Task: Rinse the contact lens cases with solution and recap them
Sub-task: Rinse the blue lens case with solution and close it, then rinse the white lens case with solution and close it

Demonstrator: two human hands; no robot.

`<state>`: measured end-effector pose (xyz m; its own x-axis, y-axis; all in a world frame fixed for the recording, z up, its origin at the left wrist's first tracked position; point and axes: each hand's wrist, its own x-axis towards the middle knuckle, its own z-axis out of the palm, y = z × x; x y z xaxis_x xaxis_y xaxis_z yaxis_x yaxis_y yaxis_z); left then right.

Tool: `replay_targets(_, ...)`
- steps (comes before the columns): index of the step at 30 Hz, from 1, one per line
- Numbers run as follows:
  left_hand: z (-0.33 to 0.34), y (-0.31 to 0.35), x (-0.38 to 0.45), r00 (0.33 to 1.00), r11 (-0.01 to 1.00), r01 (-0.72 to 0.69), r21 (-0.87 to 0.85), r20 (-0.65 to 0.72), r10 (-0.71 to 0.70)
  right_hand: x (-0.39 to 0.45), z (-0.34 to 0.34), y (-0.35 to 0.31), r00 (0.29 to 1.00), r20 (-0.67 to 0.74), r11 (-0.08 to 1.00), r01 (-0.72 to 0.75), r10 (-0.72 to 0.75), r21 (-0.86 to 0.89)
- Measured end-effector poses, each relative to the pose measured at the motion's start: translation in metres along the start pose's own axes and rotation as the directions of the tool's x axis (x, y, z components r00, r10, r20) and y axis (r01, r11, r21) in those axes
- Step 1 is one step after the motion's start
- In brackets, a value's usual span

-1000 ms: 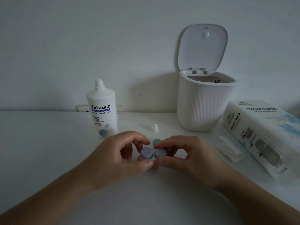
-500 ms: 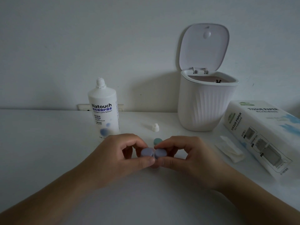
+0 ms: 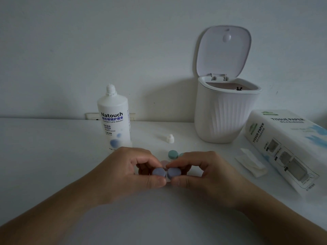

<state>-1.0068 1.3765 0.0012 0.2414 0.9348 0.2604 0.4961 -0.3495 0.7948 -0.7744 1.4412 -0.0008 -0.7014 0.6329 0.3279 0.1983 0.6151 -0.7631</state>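
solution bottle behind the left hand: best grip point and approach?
Wrap the fingers around the solution bottle at mid-body, on the straight cylindrical wall below the shoulder. Come from its left side: the table is open there, while the bottle cap and bin sit to its right. It stands upright and uncapped, so keep it vertical when lifting.

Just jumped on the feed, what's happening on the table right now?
A person holds a blue contact lens case over the white table, left hand pinching one cap, right hand the other. Behind them lie a green case and something pink, mostly hidden. The solution bottle stands uncapped at back left, its small white cap lying apart. A lidded bin stands open, with a tissue pack and a folded tissue to the right.
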Motion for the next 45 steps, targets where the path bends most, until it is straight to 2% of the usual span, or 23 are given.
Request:
replay_targets(11,0.000,-0.001,0.000,1.000,1.000,-0.024,0.017,-0.016,0.025,0.000,-0.002,-0.004,1.000,-0.010,1.000,-0.015,0.015,0.024)
replay_targets(20,0.002,-0.001,-0.001,0.998,0.997,-0.053,-0.056,0.022,0.054,-0.006,-0.002,-0.007,1.000,-0.018,0.999,0.023,-0.023,0.029)
replay_targets(26,-0.001,-0.005,0.001,0.999,0.999,-0.042,0.034,0.020,0.042,-0.002,-0.002,-0.003,1.000,0.003,1.000,0.007,-0.007,-0.031)
replay_targets(32,-0.014,0.002,-0.002,0.998,0.984,-0.053,0.171,-0.021,0.058,-0.003,-0.004,0.004,0.994,-0.098,0.996,-0.051,0.044,-0.067)
replay_targets(37,-0.041,-0.005,-0.022,0.989,0.942,0.022,0.335,-0.145,0.028,-0.001,0.006,0.011,0.989,-0.127,0.979,-0.094,0.071,-0.183)
replay_targets(40,-0.058,-0.017,-0.045,0.968,0.931,0.092,0.354,-0.250,-0.001,0.000,0.011,0.014,0.992,-0.115,0.970,-0.084,0.059,-0.228)
replay_targets(45,-0.076,-0.047,-0.076,0.901,0.879,0.290,0.380,-0.418,-0.116,0.000,0.015,0.017,0.990,-0.124,0.966,-0.098,0.070,-0.239)
